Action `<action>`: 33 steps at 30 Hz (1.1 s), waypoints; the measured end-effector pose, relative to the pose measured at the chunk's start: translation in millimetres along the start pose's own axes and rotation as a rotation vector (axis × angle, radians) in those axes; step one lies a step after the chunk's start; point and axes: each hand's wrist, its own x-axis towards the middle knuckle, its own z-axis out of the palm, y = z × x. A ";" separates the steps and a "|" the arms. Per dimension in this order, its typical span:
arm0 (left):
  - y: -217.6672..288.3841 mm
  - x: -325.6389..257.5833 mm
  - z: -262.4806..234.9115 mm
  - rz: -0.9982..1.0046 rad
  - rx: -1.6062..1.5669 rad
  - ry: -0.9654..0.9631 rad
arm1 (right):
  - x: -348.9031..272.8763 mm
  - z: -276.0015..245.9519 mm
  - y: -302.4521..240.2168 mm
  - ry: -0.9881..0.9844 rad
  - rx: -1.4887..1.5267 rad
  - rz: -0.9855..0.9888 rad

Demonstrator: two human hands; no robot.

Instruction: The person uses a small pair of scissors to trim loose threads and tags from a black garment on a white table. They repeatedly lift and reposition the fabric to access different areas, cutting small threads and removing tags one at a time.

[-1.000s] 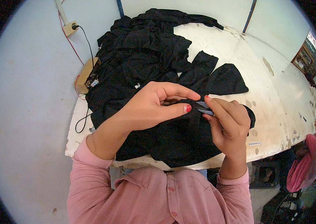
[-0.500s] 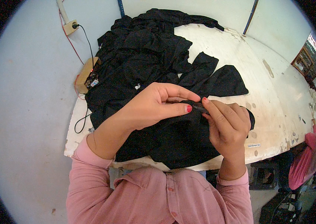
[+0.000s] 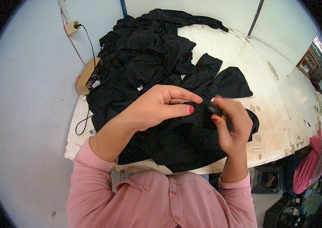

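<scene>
- The left hand has its thumb and forefinger drawn nearly together, with an edge of black cloth pinched between their tips.
- The right hand, partly blurred, is curled in with its fingers around small dark-bladed snips; whether the blades are apart or together is too blurred to tell.
- Seen from the left hand, the snips lie at 3 o'clock, just beside the pinched edge; from the right hand they point toward 10 o'clock.
- The black cloth spreads below the hands, at 5 o'clock from the left hand and 8 o'clock from the right, and another part shows at 3 o'clock, just past the right hand.
- At 12 o'clock from the left hand, a large black heap lies crumpled across the bench, whose pale, stained surface shows at 2 to 3 o'clock from the right hand.
- A tan box stands at 10 o'clock from the left hand, near a dark cable loop at 8 o'clock.
- A small white scrap lies just beside the left hand at 11 o'clock.
</scene>
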 end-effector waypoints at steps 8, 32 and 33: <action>-9.2 -3.3 -21.3 0.252 0.463 0.018 | -17.4 13.7 15.9 -0.058 0.721 0.798; 2.9 -103.0 -103.9 0.165 0.310 0.151 | -36.8 -55.3 49.7 0.561 0.602 0.753; 5.0 -102.5 -102.1 0.142 0.318 0.132 | -38.4 -59.5 56.9 0.565 0.533 0.721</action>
